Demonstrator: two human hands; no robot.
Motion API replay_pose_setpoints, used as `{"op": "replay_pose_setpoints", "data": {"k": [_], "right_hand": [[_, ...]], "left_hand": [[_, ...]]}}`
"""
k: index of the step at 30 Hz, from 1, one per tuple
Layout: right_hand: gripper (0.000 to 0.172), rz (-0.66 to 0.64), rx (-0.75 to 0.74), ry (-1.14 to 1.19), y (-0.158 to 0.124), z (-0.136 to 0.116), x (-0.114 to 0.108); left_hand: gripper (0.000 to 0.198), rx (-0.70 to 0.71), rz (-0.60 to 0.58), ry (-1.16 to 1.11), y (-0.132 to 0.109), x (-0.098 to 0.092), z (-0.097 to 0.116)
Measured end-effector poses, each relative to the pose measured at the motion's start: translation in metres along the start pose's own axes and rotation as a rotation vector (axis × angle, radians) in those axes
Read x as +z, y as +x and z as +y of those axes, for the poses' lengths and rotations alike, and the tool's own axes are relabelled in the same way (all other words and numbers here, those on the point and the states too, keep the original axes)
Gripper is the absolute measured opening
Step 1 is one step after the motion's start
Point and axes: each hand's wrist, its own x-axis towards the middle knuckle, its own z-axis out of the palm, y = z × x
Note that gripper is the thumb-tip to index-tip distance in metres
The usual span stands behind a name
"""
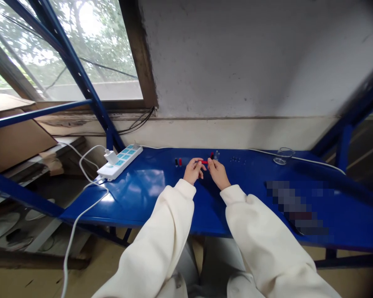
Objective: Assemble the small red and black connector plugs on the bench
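I have the left hand [193, 170] and right hand [218, 173] pinching a small red piece [205, 162]; at their three o'clock sits a clear glass [280, 160] (contents I can't make out).

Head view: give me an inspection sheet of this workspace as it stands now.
Surface: blue table, glossy, light reflected at its left.
Job's things: slim red piece between left hand and right hand; black piece beside second red piece; small clear pieces farther right.
Clutter: clear cup at back right; pixelated item nearer, unidentifiable.
Hands: fingers of both at the slim red piece.
Cables: white cable hanging at the left, near the power strip; another cable along the back right.
Surroundings: wall behind, window at left, blue frame.
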Motion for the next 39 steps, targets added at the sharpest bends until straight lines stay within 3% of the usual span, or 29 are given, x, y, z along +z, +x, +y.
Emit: {"op": "replay_pose_setpoints", "data": {"k": [9, 16, 22, 28, 33, 39], "right_hand": [[0.045, 0.022, -0.058, 0.044, -0.002, -0.005, -0.004], [0.036, -0.108, -0.067, 0.094, 0.004, 0.004, -0.003], [0.028, -0.119, -0.135, -0.033, 0.006, 0.008, -0.005], [0.024, -0.073, -0.164, -0.135, 0.007, 0.01, -0.009], [0.03, -0.062, -0.045, 0.086, 0.008, 0.009, -0.005], [0.029, -0.167, -0.029, 0.186, 0.005, 0.004, 0.0]], "left_hand": [[0.037, 0.003, 0.125, 0.072, -0.002, 0.001, 0.003], [0.038, 0.071, 0.277, 0.048, 0.001, -0.002, -0.002], [0.036, 0.097, 0.347, 0.049, 0.001, -0.002, 0.002], [0.037, 0.141, 0.539, 0.065, 0.001, -0.006, 0.003], [0.036, 0.105, 0.437, 0.063, 0.001, -0.005, 0.002], [0.035, 0.082, 0.273, 0.074, 0.001, -0.001, 0.001]]}}
